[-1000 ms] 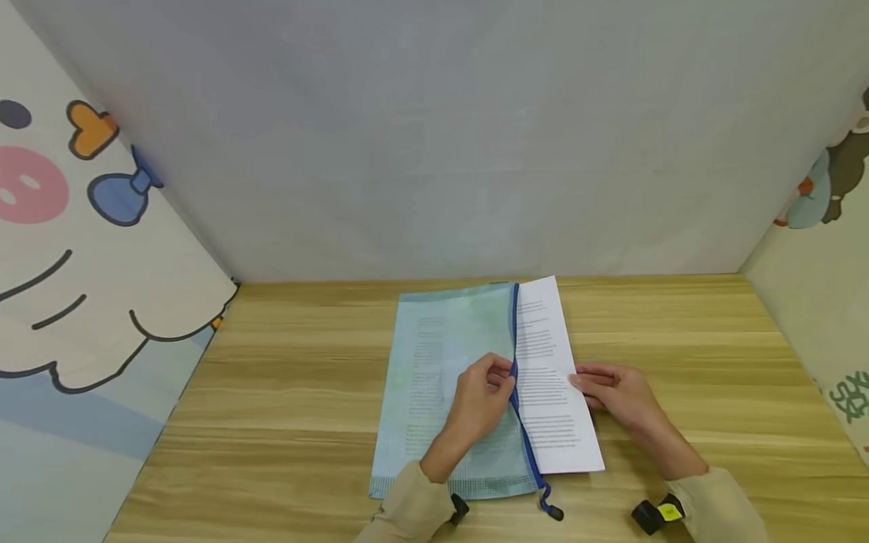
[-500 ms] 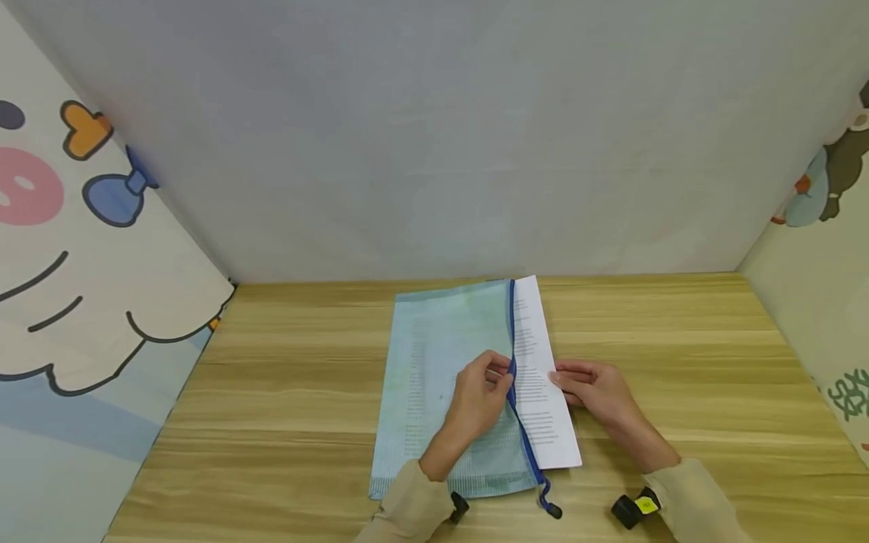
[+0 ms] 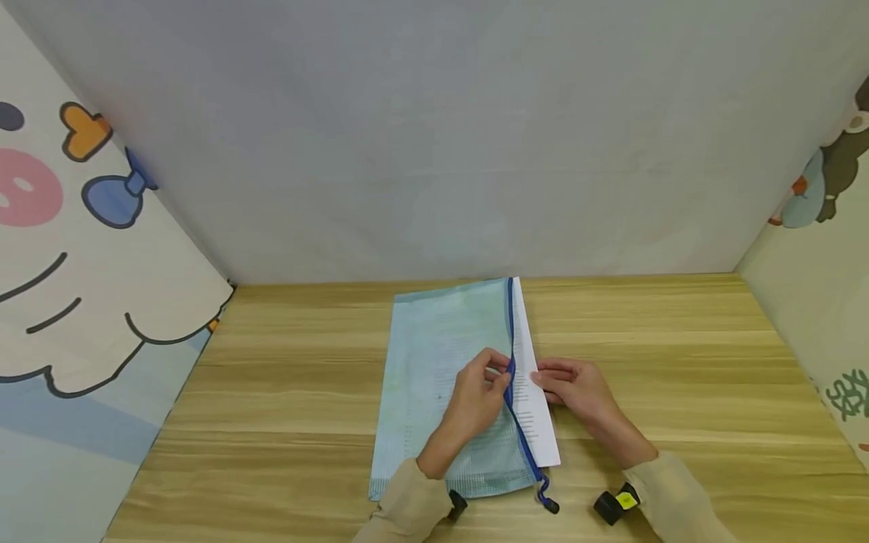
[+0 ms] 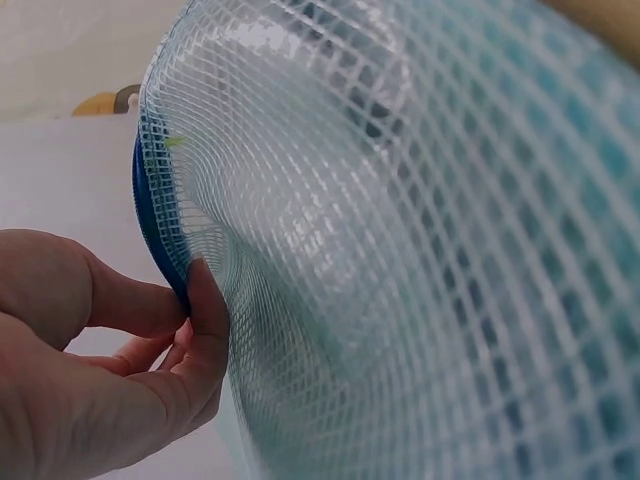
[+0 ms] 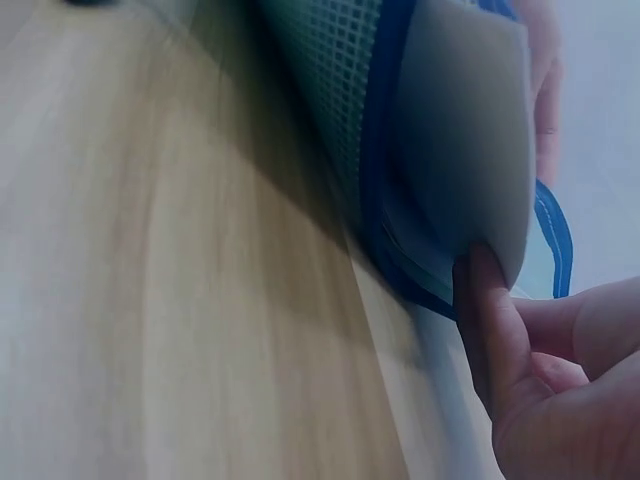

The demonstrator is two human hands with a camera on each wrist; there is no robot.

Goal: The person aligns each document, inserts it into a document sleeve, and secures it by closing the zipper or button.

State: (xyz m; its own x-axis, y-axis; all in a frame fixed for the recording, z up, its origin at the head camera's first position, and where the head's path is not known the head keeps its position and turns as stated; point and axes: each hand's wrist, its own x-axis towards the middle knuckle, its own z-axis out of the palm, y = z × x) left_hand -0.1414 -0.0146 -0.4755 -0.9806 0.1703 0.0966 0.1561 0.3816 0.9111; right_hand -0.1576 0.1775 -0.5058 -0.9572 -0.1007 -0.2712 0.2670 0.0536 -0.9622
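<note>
A light-blue mesh zipper pouch point(image 3: 434, 354) lies on the table, its blue zipper edge facing right. My left hand point(image 3: 475, 396) pinches the upper lip of that edge near its middle; in the left wrist view the thumb and finger nip the blue zipper trim point(image 4: 158, 225). Printed white paper point(image 3: 539, 430) sits mostly inside the pouch, with a narrow strip sticking out on the right. My right hand point(image 3: 573, 388) pinches the paper's outer right edge. In the right wrist view the paper point(image 5: 470, 130) passes between the two parted zipper edges.
The wooden table point(image 3: 285, 392) reaches back to a pale wall point(image 3: 434, 151). A zipper pull with a blue cord point(image 3: 546, 499) hangs off the pouch's near right corner. Cartoon-printed panels stand at the left point(image 3: 102, 286) and right point(image 3: 808, 302).
My right hand has moved left with the paper, sliding it deeper into the pouch, so a much narrower strip shows. The left hand has stayed nearly still on the zipper edge.
</note>
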